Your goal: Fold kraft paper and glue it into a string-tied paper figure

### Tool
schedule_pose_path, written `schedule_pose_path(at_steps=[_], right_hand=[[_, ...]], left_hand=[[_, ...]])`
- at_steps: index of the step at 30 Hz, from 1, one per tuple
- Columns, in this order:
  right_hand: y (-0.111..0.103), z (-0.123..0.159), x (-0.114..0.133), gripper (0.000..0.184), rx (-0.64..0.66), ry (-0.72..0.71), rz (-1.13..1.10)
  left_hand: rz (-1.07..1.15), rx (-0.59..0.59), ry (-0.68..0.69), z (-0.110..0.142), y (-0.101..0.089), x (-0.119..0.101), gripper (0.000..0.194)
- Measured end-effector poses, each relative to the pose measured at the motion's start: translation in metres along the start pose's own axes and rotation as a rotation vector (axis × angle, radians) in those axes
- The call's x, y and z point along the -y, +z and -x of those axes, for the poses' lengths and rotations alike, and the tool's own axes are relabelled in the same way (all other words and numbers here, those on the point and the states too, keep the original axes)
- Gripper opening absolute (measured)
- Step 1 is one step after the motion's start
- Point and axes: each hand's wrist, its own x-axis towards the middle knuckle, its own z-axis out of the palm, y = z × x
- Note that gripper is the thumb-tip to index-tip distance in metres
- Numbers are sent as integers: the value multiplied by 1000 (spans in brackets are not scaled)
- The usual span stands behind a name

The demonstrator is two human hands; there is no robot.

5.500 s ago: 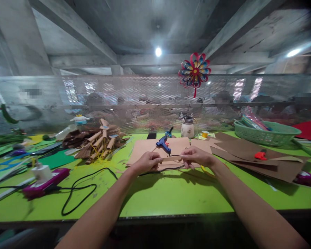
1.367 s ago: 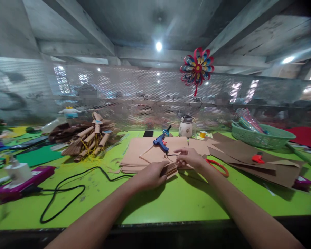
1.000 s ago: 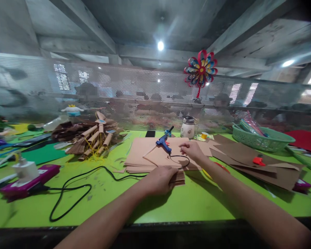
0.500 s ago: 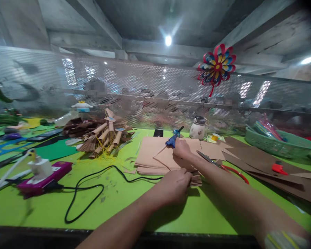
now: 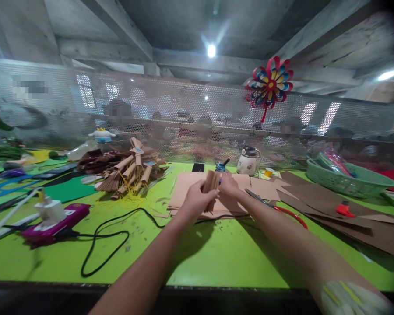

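My left hand (image 5: 197,199) is closed around a pleated strip of brown paper (image 5: 211,186), raised upright above the table with its folds pressed together. Right behind it, my right hand (image 5: 229,183) is closed on a blue glue gun (image 5: 220,177); only a sliver of the tool shows, and the paper hides its nozzle. Under both hands lies a stack of light brown paper sheets (image 5: 180,192). Scissors with red handles (image 5: 290,214) rest just right of my right forearm.
A black cable (image 5: 110,234) loops from a purple power strip (image 5: 61,223) across the green table. Rolled brown paper pieces (image 5: 131,170) are heaped at left. Brown sheets (image 5: 315,201) and a green basket (image 5: 354,181) are at right; a white bottle (image 5: 247,161) stands at the back.
My left hand has lifted the pleated paper from the table's near side up beside my right hand. The glue gun, plainly visible before, is now mostly covered.
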Motion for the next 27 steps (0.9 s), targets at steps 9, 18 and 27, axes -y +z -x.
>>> schedule_pose_path(at_steps=[9,18,27], right_hand=[[-67,-5,-41,23,-99,87,-650],[-97,73,-67,21,150,-132,-1493],[-83,113,-57,36,377,-164,-1232]], left_hand=[[523,-249,-135,-15,-19,7,33],[615,-301,-215,-15,-14,10,14],[568,-156,-372,-7,-1,20,18]])
